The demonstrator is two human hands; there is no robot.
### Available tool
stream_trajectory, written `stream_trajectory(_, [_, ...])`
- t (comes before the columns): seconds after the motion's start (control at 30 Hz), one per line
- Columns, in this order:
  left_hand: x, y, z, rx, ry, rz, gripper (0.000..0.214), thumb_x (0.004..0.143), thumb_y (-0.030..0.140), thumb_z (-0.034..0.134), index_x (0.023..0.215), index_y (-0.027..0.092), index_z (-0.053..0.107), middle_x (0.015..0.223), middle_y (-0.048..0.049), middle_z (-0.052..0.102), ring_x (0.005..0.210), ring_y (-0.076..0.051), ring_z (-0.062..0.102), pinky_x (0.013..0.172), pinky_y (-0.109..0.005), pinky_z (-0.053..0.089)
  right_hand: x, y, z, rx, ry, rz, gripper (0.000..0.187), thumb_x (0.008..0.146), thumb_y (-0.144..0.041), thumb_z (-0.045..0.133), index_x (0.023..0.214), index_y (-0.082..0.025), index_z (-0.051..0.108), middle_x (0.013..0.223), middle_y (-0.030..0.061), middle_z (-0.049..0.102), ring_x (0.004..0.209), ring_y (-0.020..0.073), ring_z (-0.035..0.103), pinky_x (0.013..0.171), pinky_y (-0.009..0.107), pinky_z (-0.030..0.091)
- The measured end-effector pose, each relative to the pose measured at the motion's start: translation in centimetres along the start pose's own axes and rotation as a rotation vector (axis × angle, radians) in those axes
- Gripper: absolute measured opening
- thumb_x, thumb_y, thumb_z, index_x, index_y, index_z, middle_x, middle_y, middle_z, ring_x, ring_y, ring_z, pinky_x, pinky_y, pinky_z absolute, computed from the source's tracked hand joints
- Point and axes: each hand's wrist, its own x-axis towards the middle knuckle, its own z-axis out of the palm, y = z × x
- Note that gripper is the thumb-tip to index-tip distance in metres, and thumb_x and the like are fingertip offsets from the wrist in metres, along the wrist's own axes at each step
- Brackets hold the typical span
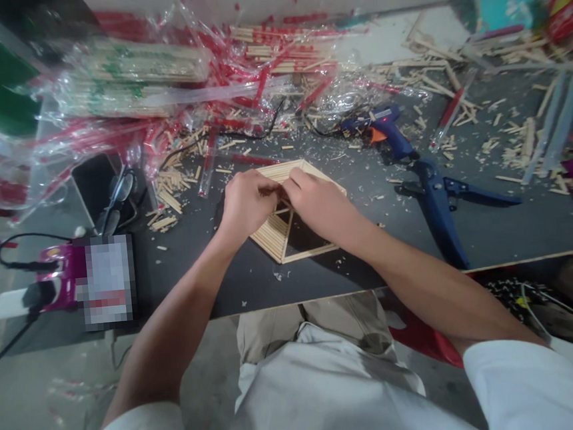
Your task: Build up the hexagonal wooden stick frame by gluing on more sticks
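A six-sided frame of thin wooden sticks [272,238] lies on the dark table in front of me. Some of its triangular sections are filled with sticks laid side by side; the one at the lower right is open. Over its upper middle, my left hand [250,201] and my right hand [315,202] meet at the fingertips. Both hands have their fingers curled and pinched together. What lies between the fingertips is hidden or too small to make out.
A blue glue gun [389,129] and blue-handled cutters [439,205] lie to the right. Stick packs [138,71] in plastic wrap fill the back. Cut stick pieces [168,188] are scattered about. Glasses [117,196], a phone [98,184] and a purple power strip [58,275] sit left.
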Motion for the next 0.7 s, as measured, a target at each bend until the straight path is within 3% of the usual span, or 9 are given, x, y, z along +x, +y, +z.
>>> stream_trajectory(0.27, [0.0,0.3,-0.2,0.010,-0.017,-0.016,0.024,0.076,0.012,0.060,0.075,0.019,0.083,0.079,-0.0053,0.076,0.076,-0.018,0.067,0.072,-0.031,0.051,-0.1,-0.1,0.3,-0.016,0.035,-0.008,0.044,0.100,-0.002,0.028,0.121,-0.008,0.066,0.116,0.0192,0.066,0.098,0.0249,0.063,0.071,0.032,0.041])
stream_trajectory(0.4, [0.0,0.3,-0.3,0.022,-0.026,-0.020,0.024,0.078,0.012,0.062,0.080,0.019,0.085,0.085,-0.0052,0.078,0.077,-0.018,0.068,0.074,-0.031,0.051,0.1,0.6,0.9,0.054,0.074,-0.024,0.035,0.101,-0.005,0.035,0.114,-0.007,0.069,0.113,0.0181,0.066,0.094,0.0239,0.063,0.076,0.033,0.044])
stream_trajectory(0.6, [-0.6,0.3,-0.2,0.173,-0.026,0.034,0.021,0.091,0.021,0.064,0.091,0.023,0.085,0.090,-0.0053,0.079,0.079,-0.020,0.066,0.083,-0.036,0.051,0.3,3.8,1.0,0.395,0.217,-0.110,0.027,0.103,-0.020,0.049,0.101,-0.015,0.075,0.100,0.0113,0.070,0.094,0.0224,0.065,0.088,0.036,0.049])
stream_trajectory(0.7, [-1.1,0.7,-0.3,0.239,-0.033,0.077,0.023,0.097,0.022,0.061,0.093,0.021,0.083,0.095,-0.0066,0.079,0.086,-0.022,0.065,0.090,-0.040,0.050,0.0,6.2,0.4,0.395,0.352,0.015,0.027,0.103,-0.025,0.049,0.103,-0.019,0.075,0.103,0.0104,0.071,0.096,0.0242,0.065,0.089,0.040,0.050])
